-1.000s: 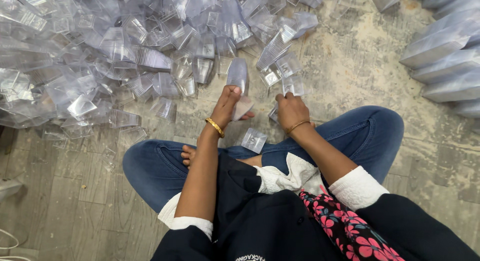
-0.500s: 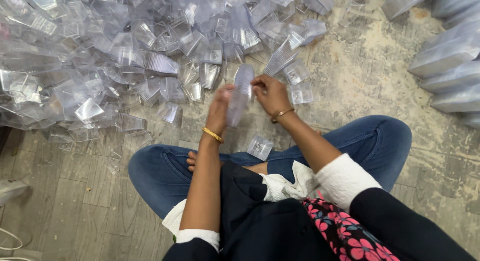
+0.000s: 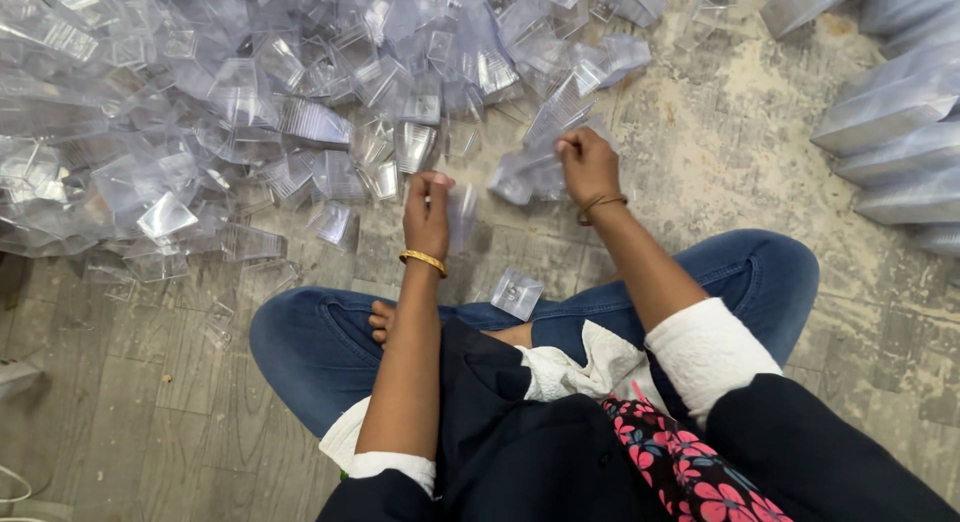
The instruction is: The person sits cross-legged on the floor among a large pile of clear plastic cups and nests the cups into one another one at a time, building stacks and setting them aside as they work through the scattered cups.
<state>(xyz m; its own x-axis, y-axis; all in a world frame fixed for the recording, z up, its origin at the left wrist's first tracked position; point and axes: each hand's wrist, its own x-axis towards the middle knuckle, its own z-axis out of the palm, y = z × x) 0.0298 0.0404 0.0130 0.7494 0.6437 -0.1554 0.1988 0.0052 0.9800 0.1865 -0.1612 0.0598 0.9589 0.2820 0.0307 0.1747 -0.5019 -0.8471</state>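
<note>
Two clear plastic pieces are in hand: a tall sleeve (image 3: 462, 217), long axis upright, pinched by the left hand (image 3: 428, 214), and a crumpled one (image 3: 528, 174) clenched in the right hand (image 3: 588, 167). Half a second ago the hands met; now they are apart above the floor (image 3: 720, 152).

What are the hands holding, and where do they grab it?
The left hand pinches a clear plastic piece by its top edge. The right hand grips another clear plastic piece at its upper corner.
</note>
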